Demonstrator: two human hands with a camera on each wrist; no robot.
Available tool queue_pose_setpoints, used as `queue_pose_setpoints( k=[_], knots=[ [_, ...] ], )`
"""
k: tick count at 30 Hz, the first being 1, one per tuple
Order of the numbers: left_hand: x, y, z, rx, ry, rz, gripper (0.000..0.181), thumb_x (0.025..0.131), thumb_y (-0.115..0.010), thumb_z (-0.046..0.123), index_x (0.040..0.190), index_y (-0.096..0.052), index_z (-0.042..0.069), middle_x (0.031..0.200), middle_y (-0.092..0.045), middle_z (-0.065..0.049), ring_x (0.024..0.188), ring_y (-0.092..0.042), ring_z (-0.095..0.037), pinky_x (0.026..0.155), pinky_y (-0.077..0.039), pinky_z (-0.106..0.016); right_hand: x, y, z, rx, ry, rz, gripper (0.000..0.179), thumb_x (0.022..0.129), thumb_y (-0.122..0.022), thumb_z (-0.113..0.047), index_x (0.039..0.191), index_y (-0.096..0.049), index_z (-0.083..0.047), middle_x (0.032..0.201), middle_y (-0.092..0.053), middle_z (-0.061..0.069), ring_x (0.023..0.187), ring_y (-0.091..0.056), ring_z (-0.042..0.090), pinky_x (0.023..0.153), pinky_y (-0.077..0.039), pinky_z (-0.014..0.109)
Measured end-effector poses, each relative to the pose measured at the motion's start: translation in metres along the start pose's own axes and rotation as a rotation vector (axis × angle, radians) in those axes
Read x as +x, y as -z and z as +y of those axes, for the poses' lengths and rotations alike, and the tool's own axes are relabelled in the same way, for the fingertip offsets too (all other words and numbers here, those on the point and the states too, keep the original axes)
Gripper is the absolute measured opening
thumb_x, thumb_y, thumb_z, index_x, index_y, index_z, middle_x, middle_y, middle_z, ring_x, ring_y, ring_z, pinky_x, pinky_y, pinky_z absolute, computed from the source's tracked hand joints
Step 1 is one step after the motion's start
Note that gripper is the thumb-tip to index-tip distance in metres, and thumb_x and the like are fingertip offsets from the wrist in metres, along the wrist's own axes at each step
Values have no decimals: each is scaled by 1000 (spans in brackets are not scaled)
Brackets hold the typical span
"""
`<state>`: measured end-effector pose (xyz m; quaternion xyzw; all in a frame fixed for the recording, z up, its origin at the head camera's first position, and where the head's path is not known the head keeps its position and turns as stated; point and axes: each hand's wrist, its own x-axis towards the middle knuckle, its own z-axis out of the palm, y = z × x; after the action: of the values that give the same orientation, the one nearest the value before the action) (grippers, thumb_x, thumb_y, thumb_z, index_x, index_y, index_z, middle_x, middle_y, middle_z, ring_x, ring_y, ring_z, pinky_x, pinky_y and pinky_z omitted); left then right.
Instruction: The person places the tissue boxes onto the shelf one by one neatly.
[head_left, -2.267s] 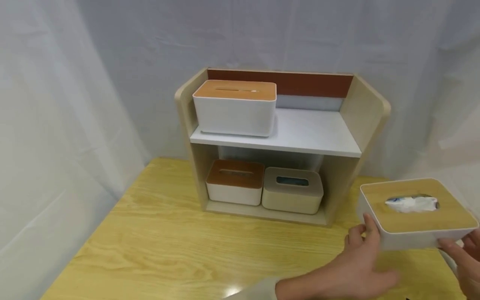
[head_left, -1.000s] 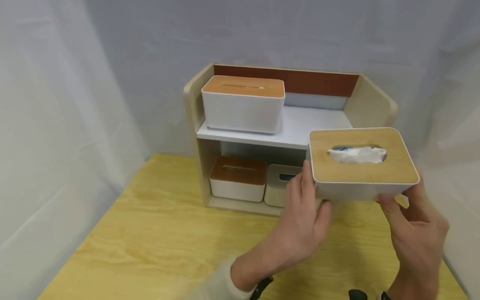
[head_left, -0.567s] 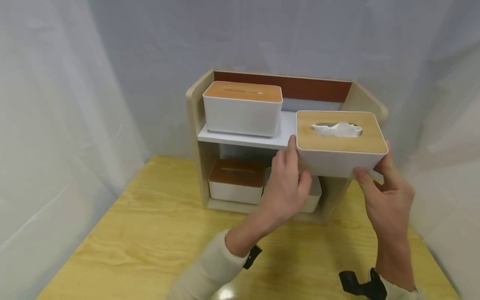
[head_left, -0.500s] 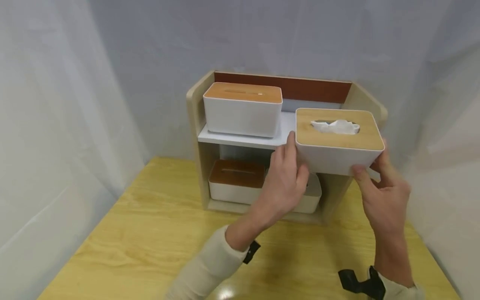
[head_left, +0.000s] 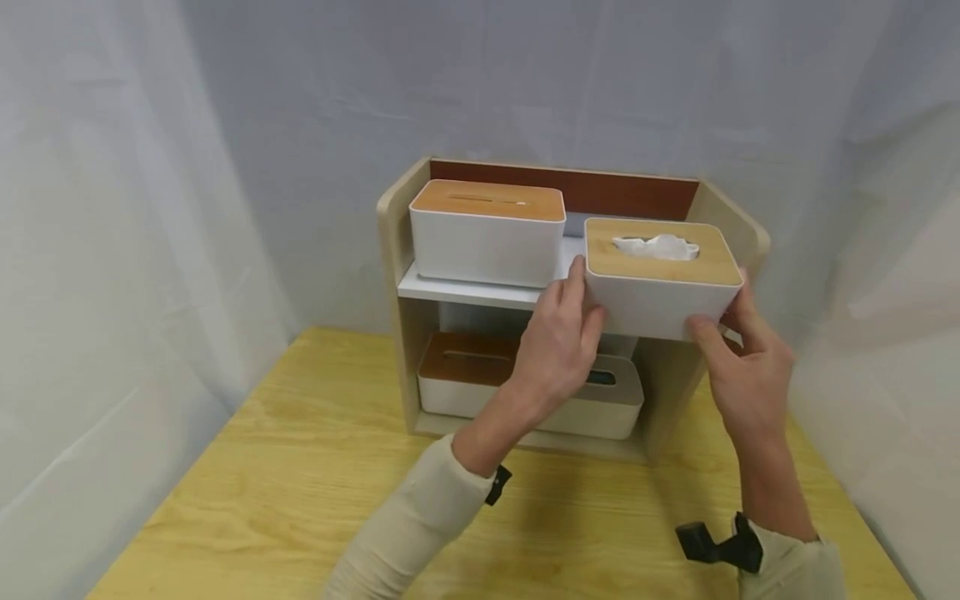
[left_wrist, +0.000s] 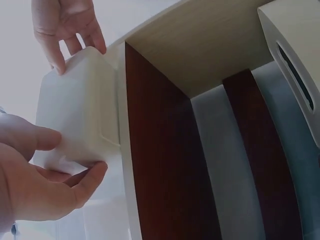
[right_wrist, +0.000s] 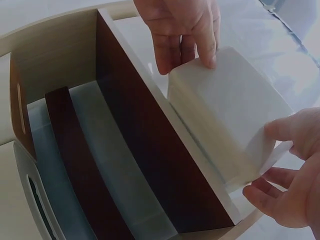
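Note:
In the head view, a white tissue box (head_left: 660,307) with a light wood lid and a tissue in its slot is held over the right part of the shelf unit's white upper board (head_left: 472,290). My left hand (head_left: 553,346) grips its left end, while my right hand (head_left: 750,375) holds the right end, thumb on the front. Both wrist views show the box (left_wrist: 70,110) from below, its base close to the board's front edge. Whether the box touches the board is unclear. A white tissue box (head_left: 487,246) with an orange-brown lid stands on the board's left.
On the lower level are a brown-lidded white tissue box (head_left: 453,396) and a beige one (head_left: 607,417), partly behind my left hand. The shelf unit's right side panel (head_left: 723,225) rises beyond the held box. Yellow wood-grain table (head_left: 300,500) lies in front; pale curtains hang around.
Both hands have carried the tissue box from the table's right side, up and leftward to the upper board. In the last half second it has shifted slightly left and farther in.

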<state>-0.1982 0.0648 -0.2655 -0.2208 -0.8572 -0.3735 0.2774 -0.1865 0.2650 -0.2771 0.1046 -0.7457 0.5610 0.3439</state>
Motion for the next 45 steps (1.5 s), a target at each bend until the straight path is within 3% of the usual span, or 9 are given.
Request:
queue_pose_setpoints(
  k=[7, 13, 18, 23, 28, 35, 45],
  knots=[
    [1, -3, -7, -76, -51, 33, 54, 99, -55, 8, 148, -37, -3, 130, -58, -19, 112, -59, -27, 90, -54, -34, 4, -3, 2, 48, -5, 61, 61, 93, -67, -3, 146, -49, -25, 127, -66, 2, 102, -59, 13, 84, -50, 12],
    [-11, -10, -14, -145, -103, 47, 58, 96, -54, 3, 148, -29, -4, 138, -45, -21, 113, -52, -27, 91, -52, -32, 2, -12, 3, 70, 57, 129, 58, 92, -66, 0, 146, -51, -15, 119, -64, 0, 102, -60, 16, 82, -51, 14],
    [-20, -14, -17, -112, -197, 117, 61, 93, -56, 2, 147, -27, -5, 139, -40, -23, 122, -47, -29, 100, -47, -35, -3, -19, 1, 115, 64, 194, 50, 90, -66, 3, 137, -52, -6, 117, -58, 0, 105, -58, 19, 84, -52, 16],
    [-25, -17, -19, -56, -284, 187, 64, 89, -59, -1, 145, -28, -5, 138, -42, -24, 127, -44, -32, 108, -42, -37, -8, -21, 2, 68, 68, 197, 46, 91, -65, 1, 135, -52, -6, 118, -58, -4, 108, -59, 17, 86, -51, 17],
    [-28, -16, -20, -49, -282, 183, 67, 90, -59, -1, 148, -27, -4, 139, -40, -23, 127, -43, -31, 106, -44, -36, -22, -23, 1, -19, 68, 172, 50, 93, -62, 0, 141, -52, -7, 125, -60, -1, 112, -59, 13, 89, -50, 15],
    [-27, -15, -21, -38, -284, 186, 70, 90, -59, 0, 152, -26, -5, 137, -39, -25, 121, -45, -31, 96, -49, -35, -30, -24, 2, -68, 145, 101, 61, 91, -58, 7, 148, -47, -13, 139, -56, 6, 120, -56, 15, 94, -47, 16],
    [-19, -16, -29, -59, -266, 138, 70, 92, -59, 1, 153, -26, -6, 144, -38, -25, 130, -45, -32, 106, -45, -34, -22, -26, 0, -127, 78, 53, 60, 93, -57, -1, 150, -45, -17, 140, -56, 7, 125, -55, 17, 98, -45, 19]
  ],
)
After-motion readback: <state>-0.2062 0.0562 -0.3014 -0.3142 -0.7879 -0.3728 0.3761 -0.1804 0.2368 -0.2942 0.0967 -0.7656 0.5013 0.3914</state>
